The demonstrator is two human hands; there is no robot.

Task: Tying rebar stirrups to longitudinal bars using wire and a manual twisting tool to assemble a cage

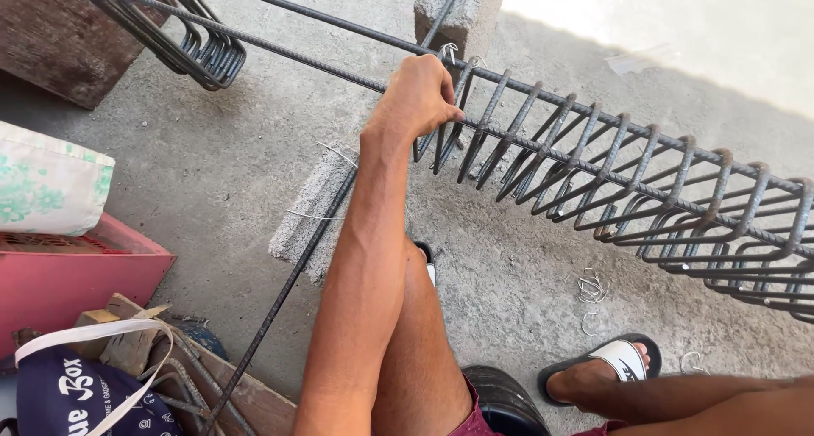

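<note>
One hand (417,95), two concrete blocks (459,8), two sandals (615,361).

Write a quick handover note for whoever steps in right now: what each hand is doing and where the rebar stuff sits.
Left hand: closed around the long rebar at the first stirrup.
Right hand: out of view.
Stirrups: hanging in a row along the bars to the right; a spare bundle sits upper left.
Concrete block: under the bars.
Wire ties: on the floor by the sandal.
</note>
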